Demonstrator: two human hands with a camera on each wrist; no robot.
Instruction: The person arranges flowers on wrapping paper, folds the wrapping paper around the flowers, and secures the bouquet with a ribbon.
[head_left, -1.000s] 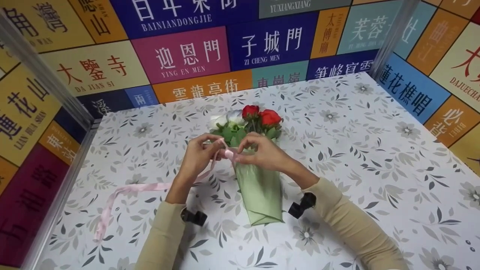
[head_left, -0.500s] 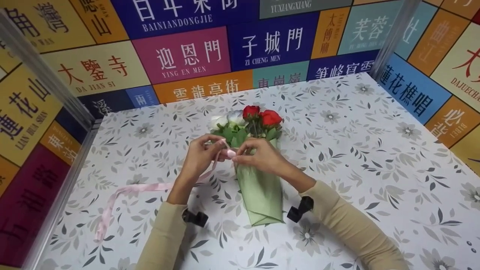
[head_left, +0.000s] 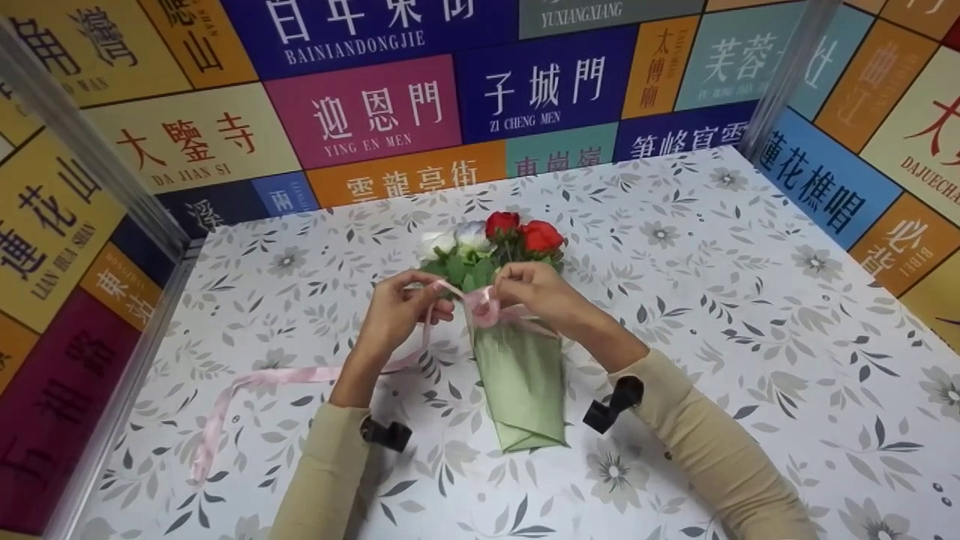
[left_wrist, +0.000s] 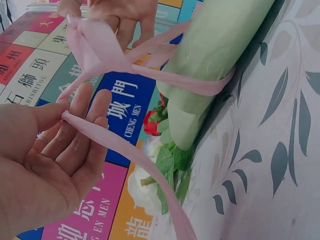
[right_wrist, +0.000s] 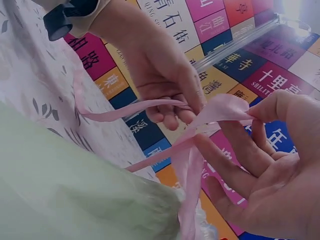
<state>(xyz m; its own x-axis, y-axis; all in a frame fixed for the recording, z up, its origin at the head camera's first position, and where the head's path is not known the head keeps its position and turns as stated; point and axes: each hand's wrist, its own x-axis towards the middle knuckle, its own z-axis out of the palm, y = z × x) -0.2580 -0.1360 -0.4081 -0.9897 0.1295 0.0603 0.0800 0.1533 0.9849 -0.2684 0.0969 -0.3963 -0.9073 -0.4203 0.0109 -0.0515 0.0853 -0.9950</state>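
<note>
A bouquet wrapped in pale green paper (head_left: pixel 523 390) lies on the table, with red roses (head_left: pixel 541 236) and white flowers (head_left: pixel 437 244) at its far end. Pink satin ribbon (right_wrist: pixel 222 107) runs round the wrap and is looped in front of it. My left hand (head_left: pixel 397 307) pinches one strand between thumb and forefinger, and its tail (left_wrist: pixel 145 162) hangs down from there. At the other side, my right hand (right_wrist: pixel 275 175) pinches the edge of the ribbon loop with thumb and forefinger. Its other fingers are spread under the loop.
The ribbon's long tail (head_left: pixel 292 373) trails over the floral tabletop (head_left: pixel 712 450) to the left. Printed sign panels (head_left: pixel 360 112) wall the table at the back and both sides. Black wrist cameras (head_left: pixel 386 433) sit on both sleeves.
My right hand has pulled back to the right and up from the knot area, opening a wider ribbon loop. The left hand stays nearly in place, still holding its strand.
</note>
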